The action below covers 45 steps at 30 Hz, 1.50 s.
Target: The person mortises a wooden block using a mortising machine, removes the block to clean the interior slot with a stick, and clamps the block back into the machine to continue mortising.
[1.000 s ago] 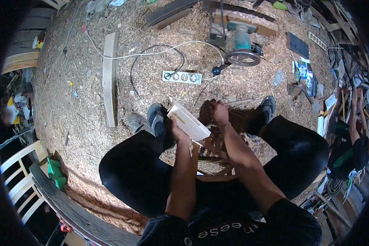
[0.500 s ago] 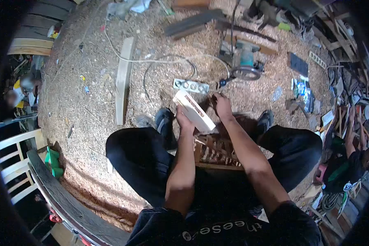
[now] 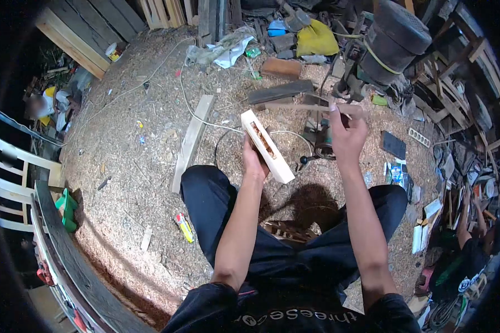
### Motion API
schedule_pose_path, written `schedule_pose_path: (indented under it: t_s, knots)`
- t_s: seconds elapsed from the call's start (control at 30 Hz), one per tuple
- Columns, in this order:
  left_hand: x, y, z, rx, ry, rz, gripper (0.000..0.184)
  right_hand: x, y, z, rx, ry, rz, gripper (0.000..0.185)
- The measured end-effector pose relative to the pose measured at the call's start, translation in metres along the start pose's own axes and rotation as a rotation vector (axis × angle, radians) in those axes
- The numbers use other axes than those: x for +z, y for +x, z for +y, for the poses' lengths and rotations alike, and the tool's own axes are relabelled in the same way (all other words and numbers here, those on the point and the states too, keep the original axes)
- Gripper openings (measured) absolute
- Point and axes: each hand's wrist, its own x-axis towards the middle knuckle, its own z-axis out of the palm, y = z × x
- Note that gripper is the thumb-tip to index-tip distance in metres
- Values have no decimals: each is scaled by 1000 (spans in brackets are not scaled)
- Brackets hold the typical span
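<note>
In my left hand (image 3: 254, 159) is a pale wooden block (image 3: 280, 168), tilted, with a long slot cut in its upper face. Wood chips show inside the slot. My right hand (image 3: 350, 136) is raised to the right of the block, apart from it, its thumb and fingers bent together around a blurred brown stick-like piece (image 3: 294, 106). This piece reaches leftward above the block; its exact kind is unclear. Behind and below the right hand sits a power tool (image 3: 321, 145), partly hidden by the hand.
Shavings cover the ground. A long board (image 3: 193, 141) lies to the left, a yellow cutter (image 3: 184, 227) by my knee. A cable (image 3: 186, 94) crosses the floor. At the back stand a dark bin (image 3: 397, 41) and a yellow sack (image 3: 316, 39). A person (image 3: 466, 250) is at the right.
My right hand has risen away from beside the block, and the brown piece now shows at it. The block has turned its slotted face more toward me. The view has tilted up.
</note>
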Motion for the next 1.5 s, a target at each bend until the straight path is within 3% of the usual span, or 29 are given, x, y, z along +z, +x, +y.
schedule_pose_path:
  t_s: [0.1,0.2,0.27,0.3,0.4,0.43,0.53,0.57,0.7,0.8,0.83,0.87,0.93,1.0,1.03,1.13,1.3,1.33,1.4,1.5]
  knots:
    - [19,-7,-3,-25,-112,-155,38,-5,-23,13,-16,165,27,13]
    - [31,-17,-10,9,-165,-214,37,-18,-44,19,169,346,23,16]
    - [36,-18,-12,35,-127,-443,35,-27,-51,26,220,407,45,15]
    - [47,-19,-12,33,-154,-438,35,-32,-51,25,247,434,55,16]
    - [76,-31,-17,34,-141,-301,37,-55,-50,16,547,186,-204,29]
    - [86,-35,-16,35,-123,-257,38,-68,-48,14,537,-208,-428,44]
    - [100,-38,-18,19,61,-197,46,-92,-56,-10,649,-85,-803,48]
    - [105,-40,-21,13,87,-175,47,-96,-55,-25,633,-92,-740,46]
    - [115,-43,-26,59,155,-166,54,-123,-37,-67,710,347,-614,44]
    - [105,-34,-28,78,215,-163,57,-118,-45,-56,713,1291,-397,44]
    - [103,-30,-29,73,214,-169,57,-105,-49,-74,582,880,-215,45]
    - [100,-29,-31,64,213,-170,57,-102,-43,-56,320,709,-300,33]
    - [92,-28,-33,41,254,-210,56,-78,-39,-53,245,608,-18,24]
    - [90,-30,-37,55,286,-183,56,-74,-28,-24,-121,32,-190,19]
    - [86,-33,-36,57,276,-267,55,-72,-22,-16,-301,-258,-271,17]
    - [95,-54,-36,-28,295,-324,54,-55,-19,-1,128,-228,-494,17]
    - [84,-56,-35,-54,408,-319,57,-51,-30,19,333,-57,-505,17]
    - [79,-54,-32,-73,417,-351,55,-50,-28,36,238,-71,-491,20]
    - [75,-48,-25,-33,412,-265,54,-58,-30,18,-5,-280,-238,23]
    - [70,-31,-5,11,322,-247,53,-71,-37,-46,16,-251,-360,26]
